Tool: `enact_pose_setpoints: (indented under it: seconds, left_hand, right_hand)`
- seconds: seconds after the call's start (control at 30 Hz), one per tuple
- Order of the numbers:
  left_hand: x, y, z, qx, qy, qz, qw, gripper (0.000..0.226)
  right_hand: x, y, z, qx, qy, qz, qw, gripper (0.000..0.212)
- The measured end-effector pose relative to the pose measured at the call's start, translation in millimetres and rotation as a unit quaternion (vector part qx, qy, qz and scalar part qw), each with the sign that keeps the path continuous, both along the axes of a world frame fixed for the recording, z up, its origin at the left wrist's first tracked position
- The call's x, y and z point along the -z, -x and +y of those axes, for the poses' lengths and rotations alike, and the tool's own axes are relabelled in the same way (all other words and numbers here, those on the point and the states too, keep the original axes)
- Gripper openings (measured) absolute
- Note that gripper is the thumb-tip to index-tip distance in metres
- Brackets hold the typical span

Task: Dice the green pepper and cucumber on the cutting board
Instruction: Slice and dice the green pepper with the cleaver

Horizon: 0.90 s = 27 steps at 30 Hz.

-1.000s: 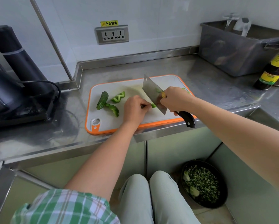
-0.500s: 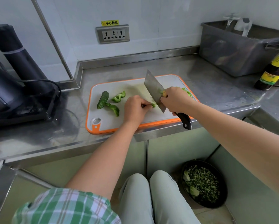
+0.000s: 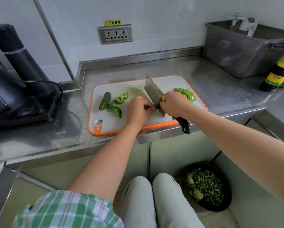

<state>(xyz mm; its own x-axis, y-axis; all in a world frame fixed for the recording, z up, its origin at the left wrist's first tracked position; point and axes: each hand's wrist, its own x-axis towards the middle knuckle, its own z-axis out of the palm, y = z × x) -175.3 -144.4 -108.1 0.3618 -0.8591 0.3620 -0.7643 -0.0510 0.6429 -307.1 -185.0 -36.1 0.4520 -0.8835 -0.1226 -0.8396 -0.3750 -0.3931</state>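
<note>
cutting board, orange-rimmed, on steel counter. left hand: fingers curled, pinning green pepper strip mid-board. right hand: gripping cleaver, blade against strip. cucumber piece, pepper pieces: board's left. diced pepper: far right.

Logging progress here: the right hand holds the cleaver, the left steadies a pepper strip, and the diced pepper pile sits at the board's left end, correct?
Not quite. The head view shows the diced pepper pile at the right end of the cutting board, beyond the right hand; the cleaver and left hand are as you said.
</note>
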Motion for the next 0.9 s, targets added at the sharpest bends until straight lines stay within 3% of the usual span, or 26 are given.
enact_pose_setpoints:
  seconds: [0.5, 0.73, 0.9]
  left_hand:
    - [-5.8, 1.7, 8.3, 0.018, 0.005, -0.031, 0.999, 0.009]
    - [-9.0, -1.8, 8.6, 0.007, -0.007, 0.021, 1.0, 0.028]
    - [-9.6, -2.0, 10.6, 0.012, 0.012, 0.008, 1.0, 0.01]
  right_hand:
    - [-16.6, 2.1, 2.2, 0.001, -0.064, 0.006, 0.998, 0.013]
    - [3.5, 3.0, 0.0, 0.017, -0.006, -0.023, 1.0, 0.012]
    - [-13.1, 10.6, -2.9, 0.016, -0.012, -0.029, 0.999, 0.013]
